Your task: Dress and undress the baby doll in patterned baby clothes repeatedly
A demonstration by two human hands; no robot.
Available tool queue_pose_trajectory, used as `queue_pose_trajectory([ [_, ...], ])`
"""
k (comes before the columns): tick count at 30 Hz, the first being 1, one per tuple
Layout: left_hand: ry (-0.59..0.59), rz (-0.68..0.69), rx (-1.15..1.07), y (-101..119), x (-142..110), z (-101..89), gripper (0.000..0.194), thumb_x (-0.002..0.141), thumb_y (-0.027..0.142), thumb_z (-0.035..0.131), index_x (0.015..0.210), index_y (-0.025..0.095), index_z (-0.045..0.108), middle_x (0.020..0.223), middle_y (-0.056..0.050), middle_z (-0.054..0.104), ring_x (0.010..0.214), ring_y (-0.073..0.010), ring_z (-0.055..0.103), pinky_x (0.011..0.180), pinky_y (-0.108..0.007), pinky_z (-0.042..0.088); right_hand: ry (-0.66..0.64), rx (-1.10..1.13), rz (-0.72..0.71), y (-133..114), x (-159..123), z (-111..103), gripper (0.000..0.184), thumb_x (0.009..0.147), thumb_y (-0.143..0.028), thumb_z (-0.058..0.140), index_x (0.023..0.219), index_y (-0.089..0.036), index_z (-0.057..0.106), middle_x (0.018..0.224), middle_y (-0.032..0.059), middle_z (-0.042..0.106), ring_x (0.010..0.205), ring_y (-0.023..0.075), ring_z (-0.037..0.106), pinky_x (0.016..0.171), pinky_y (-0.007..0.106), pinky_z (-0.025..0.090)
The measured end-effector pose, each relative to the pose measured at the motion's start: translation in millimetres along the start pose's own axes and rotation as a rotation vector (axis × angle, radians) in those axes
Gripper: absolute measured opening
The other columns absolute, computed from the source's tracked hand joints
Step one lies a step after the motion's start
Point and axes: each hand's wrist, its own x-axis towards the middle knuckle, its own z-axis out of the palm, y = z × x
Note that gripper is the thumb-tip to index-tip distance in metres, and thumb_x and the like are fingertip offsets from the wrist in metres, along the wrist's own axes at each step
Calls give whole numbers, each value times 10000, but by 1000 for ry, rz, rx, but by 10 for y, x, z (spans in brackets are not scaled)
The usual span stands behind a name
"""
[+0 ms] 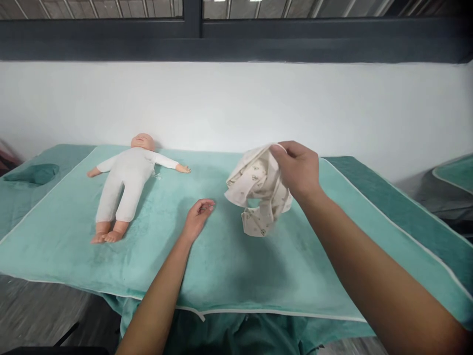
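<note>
My right hand (pixel 300 165) is closed on the upper edge of a cream baby garment (pixel 254 190) with a small print. The cloth hangs bunched and folded above the mat, a gap showing through its lower part. My left hand (pixel 198 217) is low over the mat, between the doll and the garment, fingers loosely bent and apart from the cloth. I see nothing held in it. To the left, a baby doll (pixel 127 170) in a white body lies on its back, arms spread and head toward the wall.
A light green mat (pixel 207 276) with white piping covers the bed, over a darker green cover (pixel 399 212). A dark green opening (pixel 33 174) shows at the far left. Behind stand a white wall (pixel 229 103) and a dark window frame (pixel 236 42). Another green-covered surface (pixel 458 172) is at right.
</note>
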Motion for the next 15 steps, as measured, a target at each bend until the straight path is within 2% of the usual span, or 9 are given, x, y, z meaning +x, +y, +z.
queue_pose_trajectory([
  [2, -13, -12, -47, 1, 5, 9, 359, 822, 422, 758, 1101, 199, 718, 1099, -82, 740, 995, -203, 655, 928, -342, 494, 4, 147, -8, -190, 14, 213, 212, 869, -409, 717, 791, -213, 693, 647, -43, 568, 674, 148, 555, 671, 301, 482],
  [5, 15, -43, -148, -42, 15, 15, 520, 768, 441, 817, 1203, 189, 687, 1210, -102, 726, 1128, -261, 664, 1032, -400, 493, -84, 340, 29, -417, -73, 482, 249, 888, -416, 717, 789, -197, 650, 637, -56, 511, 669, 130, 549, 651, 272, 476],
  [8, 94, -4, -224, -112, 18, -4, 603, 792, 406, 814, 1334, 219, 627, 1427, -98, 623, 1366, -297, 544, 1179, -427, 401, -210, 453, 97, -548, -252, 652, 282, 897, -449, 713, 792, -203, 625, 642, -62, 495, 619, 110, 516, 602, 245, 461],
  [11, 154, 13, -233, -135, 11, -27, 627, 788, 320, 825, 1369, 240, 604, 1503, -83, 562, 1448, -294, 463, 1240, -437, 334, -248, 487, 190, -561, -421, 714, 317, 892, -503, 704, 796, -215, 616, 651, -63, 504, 567, 97, 467, 541, 226, 434],
  [15, 163, 59, -288, -12, -2, -11, 530, 823, 259, 774, 1333, 249, 630, 1479, -59, 585, 1416, -268, 503, 1234, -425, 356, -192, 503, 316, -408, -506, 655, 337, 876, -545, 697, 806, -230, 599, 676, -56, 530, 583, 110, 490, 544, 237, 459],
])
